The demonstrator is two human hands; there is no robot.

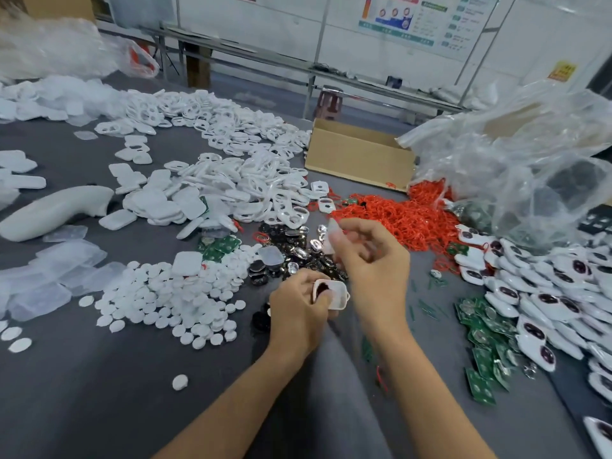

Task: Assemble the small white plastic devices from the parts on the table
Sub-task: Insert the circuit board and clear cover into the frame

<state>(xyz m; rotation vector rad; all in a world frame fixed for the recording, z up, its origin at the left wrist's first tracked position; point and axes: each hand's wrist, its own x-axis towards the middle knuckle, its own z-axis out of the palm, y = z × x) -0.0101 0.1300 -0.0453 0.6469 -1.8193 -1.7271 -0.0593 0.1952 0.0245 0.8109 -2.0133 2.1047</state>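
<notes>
Two hands, one white shell, over mid-tabletop [99, 392].
Left hand [298, 313] grip clamped on the one white shell [334, 294]; right hand [371, 260] grip pinches one small pale piece [331, 226], blurred. One cardboard box [357, 157]; white discs [172, 293] and red rings [397, 220] uncountable.

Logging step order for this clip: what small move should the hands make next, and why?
Probably lower the right hand and seat the small pale piece it pinches into the white shell the left hand grips: the shell faces up, a dark part inside, the piece above it.

Small white shell [335, 293] in left hand [298, 314]
</notes>
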